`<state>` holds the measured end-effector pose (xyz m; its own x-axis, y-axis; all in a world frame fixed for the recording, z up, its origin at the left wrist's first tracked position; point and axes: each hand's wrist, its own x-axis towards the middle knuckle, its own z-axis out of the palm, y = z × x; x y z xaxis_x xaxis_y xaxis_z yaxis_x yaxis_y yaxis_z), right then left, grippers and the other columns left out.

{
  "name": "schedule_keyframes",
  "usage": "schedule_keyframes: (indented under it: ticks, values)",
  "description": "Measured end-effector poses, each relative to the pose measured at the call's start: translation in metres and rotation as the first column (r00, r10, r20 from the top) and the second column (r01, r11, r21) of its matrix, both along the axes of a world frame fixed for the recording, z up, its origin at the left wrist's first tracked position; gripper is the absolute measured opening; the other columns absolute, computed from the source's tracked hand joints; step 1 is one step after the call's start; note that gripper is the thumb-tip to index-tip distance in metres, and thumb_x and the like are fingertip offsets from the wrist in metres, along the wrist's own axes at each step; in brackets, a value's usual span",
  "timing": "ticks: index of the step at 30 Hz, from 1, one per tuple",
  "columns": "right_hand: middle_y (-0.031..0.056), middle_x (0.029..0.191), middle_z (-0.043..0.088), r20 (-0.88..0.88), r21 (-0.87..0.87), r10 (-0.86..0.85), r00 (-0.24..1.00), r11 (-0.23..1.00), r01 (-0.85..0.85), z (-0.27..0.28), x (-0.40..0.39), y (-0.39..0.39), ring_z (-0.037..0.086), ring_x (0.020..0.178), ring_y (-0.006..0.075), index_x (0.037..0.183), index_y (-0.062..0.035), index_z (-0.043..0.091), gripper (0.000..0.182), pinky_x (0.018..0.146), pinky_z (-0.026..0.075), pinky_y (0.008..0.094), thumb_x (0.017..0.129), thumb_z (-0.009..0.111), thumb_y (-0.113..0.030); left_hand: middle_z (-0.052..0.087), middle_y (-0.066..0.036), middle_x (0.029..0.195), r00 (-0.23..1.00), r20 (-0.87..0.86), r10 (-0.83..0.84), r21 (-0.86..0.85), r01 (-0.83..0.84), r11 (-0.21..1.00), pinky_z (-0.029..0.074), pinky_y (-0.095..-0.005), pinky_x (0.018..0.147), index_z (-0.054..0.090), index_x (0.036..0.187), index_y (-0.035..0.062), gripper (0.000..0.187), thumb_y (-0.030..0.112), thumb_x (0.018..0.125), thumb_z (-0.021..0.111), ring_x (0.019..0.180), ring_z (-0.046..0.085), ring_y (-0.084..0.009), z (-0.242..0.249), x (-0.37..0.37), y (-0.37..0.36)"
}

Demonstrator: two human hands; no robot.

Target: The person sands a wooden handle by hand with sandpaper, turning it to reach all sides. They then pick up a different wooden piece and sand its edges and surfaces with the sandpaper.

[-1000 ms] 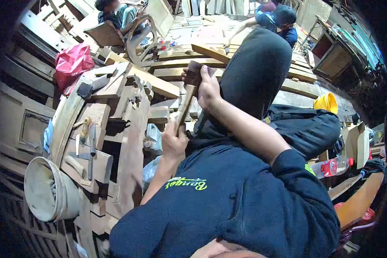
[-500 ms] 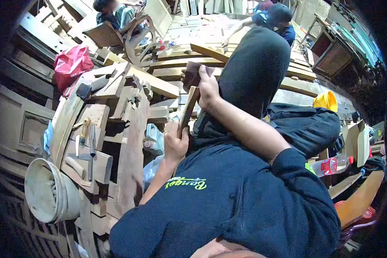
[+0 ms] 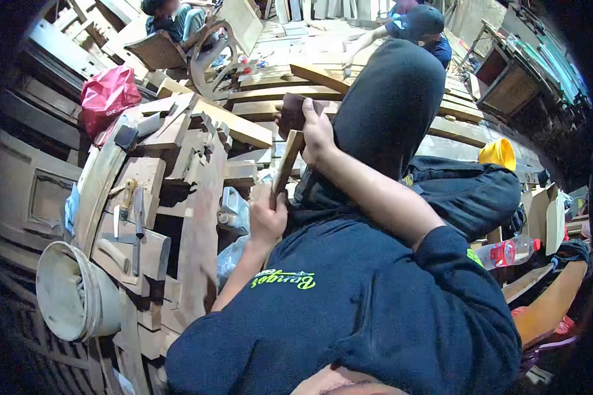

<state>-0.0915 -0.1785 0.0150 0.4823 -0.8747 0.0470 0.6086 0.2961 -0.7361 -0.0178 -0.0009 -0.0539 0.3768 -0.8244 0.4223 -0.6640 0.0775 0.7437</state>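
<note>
A narrow wooden strip (image 3: 286,161) slants upward beside the raised knee, and my left hand (image 3: 267,214) is closed round its lower end. Above it, my right hand (image 3: 317,136) grips a dark brown, flat piece (image 3: 294,113), its thumb lying on the near face and its other fingers mostly behind. The strip's upper end is close to the right wrist; whether it touches the hand I cannot tell.
A whitish bucket (image 3: 62,289), hand tools (image 3: 138,210) on wood blocks and a pink bag (image 3: 109,99) are at left. Bottles (image 3: 497,253) and a yellow container (image 3: 498,155) lie at right. Two people (image 3: 171,26), (image 3: 422,29) sit beyond.
Both hands keep their grips and nearly the same places. The whole view has shifted very slightly; nothing has been let go.
</note>
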Motion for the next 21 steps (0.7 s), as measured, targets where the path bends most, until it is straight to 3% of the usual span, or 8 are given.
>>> schedule_keyframes:
  ticks: [2, 6, 8, 10, 14, 18, 20, 21]
  values:
    - [0.0133, 0.094, 0.065, 0.034, 0.013, -0.078, 0.996, 0.997, 0.077, 0.004, 0.004, 0.007, 0.064, 0.079, 0.0226, 0.117, -0.0022, 0.048, 0.041, 0.070, 0.053, 0.0365, 0.100, 0.031, -0.036, 0.059, -0.024, 0.079, 0.995, -0.024, 0.096, 0.158, -0.091, 0.983, 0.044, -0.0480, 0.064, 0.054, 0.102, 0.0011, 0.022, 0.006, 0.080, 0.057, 0.077, 0.056, -0.0459, 0.030, 0.001, 0.002]
    - [0.0129, 0.093, 0.065, -0.027, 0.046, -0.066, 0.997, 0.997, 0.067, 0.007, 0.000, 0.006, 0.065, 0.076, 0.0233, 0.118, -0.0033, 0.048, 0.041, 0.068, 0.053, 0.0357, 0.100, 0.030, -0.036, 0.059, -0.024, 0.079, 0.991, 0.127, 0.034, -0.111, -0.020, 0.994, 0.044, -0.0494, 0.061, 0.054, 0.102, 0.0023, 0.022, 0.005, 0.080, 0.056, 0.078, 0.057, -0.0464, 0.009, 0.001, -0.003]
    - [0.0129, 0.092, 0.065, -0.046, -0.003, -0.034, 0.998, 0.999, 0.034, -0.006, 0.002, -0.002, 0.065, 0.076, 0.0237, 0.115, -0.0032, 0.049, 0.041, 0.068, 0.054, 0.0364, 0.100, 0.030, -0.036, 0.059, -0.026, 0.079, 0.998, -0.045, 0.054, 0.058, -0.052, 0.997, 0.044, -0.0490, 0.061, 0.054, 0.104, 0.0004, 0.024, 0.003, 0.080, 0.056, 0.078, 0.058, -0.0459, 0.022, -0.001, 0.002]
    - [0.0125, 0.091, 0.066, 0.057, 0.066, -0.130, 0.990, 0.990, 0.126, 0.006, 0.007, 0.007, 0.065, 0.075, 0.0233, 0.114, -0.0024, 0.050, 0.042, 0.067, 0.053, 0.0358, 0.100, 0.029, -0.036, 0.059, -0.025, 0.078, 0.987, 0.048, 0.155, 0.124, -0.160, 0.979, 0.045, -0.0482, 0.062, 0.054, 0.102, -0.0001, 0.023, 0.003, 0.079, 0.056, 0.077, 0.058, -0.0454, 0.030, 0.005, 0.001]
    - [0.0126, 0.096, 0.065, -0.050, 0.018, -0.032, 0.998, 0.999, 0.033, 0.009, -0.004, 0.010, 0.065, 0.079, 0.0235, 0.114, -0.0018, 0.051, 0.041, 0.070, 0.053, 0.0355, 0.100, 0.031, -0.035, 0.060, -0.026, 0.080, 0.995, 0.101, 0.019, -0.048, -0.014, 0.999, 0.045, -0.0471, 0.058, 0.055, 0.099, -0.0012, 0.019, 0.004, 0.081, 0.056, 0.077, 0.059, -0.0454, 0.001, 0.004, 0.000]
    - [0.0106, 0.085, 0.066, 0.070, 0.078, -0.139, 0.988, 0.988, 0.133, 0.001, 0.008, 0.005, 0.065, 0.071, 0.0202, 0.108, -0.0021, 0.054, 0.041, 0.064, 0.054, 0.0346, 0.100, 0.032, -0.036, 0.058, -0.023, 0.078, 0.986, 0.015, 0.164, 0.105, -0.165, 0.981, 0.044, -0.0480, 0.063, 0.055, 0.098, -0.0005, 0.021, 0.004, 0.078, 0.058, 0.075, 0.058, -0.0438, 0.024, 0.003, 0.003]
    - [0.0098, 0.084, 0.066, 0.030, 0.001, -0.008, 1.000, 1.000, 0.008, 0.000, 0.001, 0.001, 0.065, 0.071, 0.0203, 0.104, -0.0021, 0.056, 0.043, 0.063, 0.053, 0.0342, 0.100, 0.031, -0.036, 0.059, -0.022, 0.078, 0.988, 0.148, 0.036, -0.020, -0.034, 0.999, 0.045, -0.0471, 0.061, 0.055, 0.099, -0.0004, 0.022, 0.005, 0.078, 0.059, 0.074, 0.060, -0.0421, 0.003, 0.003, 0.002]
    - [0.0102, 0.083, 0.066, 0.023, 0.020, -0.017, 1.000, 1.000, 0.016, 0.003, 0.000, 0.004, 0.064, 0.070, 0.0201, 0.103, -0.0019, 0.057, 0.043, 0.062, 0.053, 0.0334, 0.100, 0.031, -0.036, 0.060, -0.021, 0.079, 0.998, 0.067, 0.001, -0.046, 0.002, 0.999, 0.046, -0.0460, 0.059, 0.055, 0.099, 0.0001, 0.022, 0.005, 0.078, 0.059, 0.074, 0.061, -0.0413, 0.004, 0.003, 0.002]
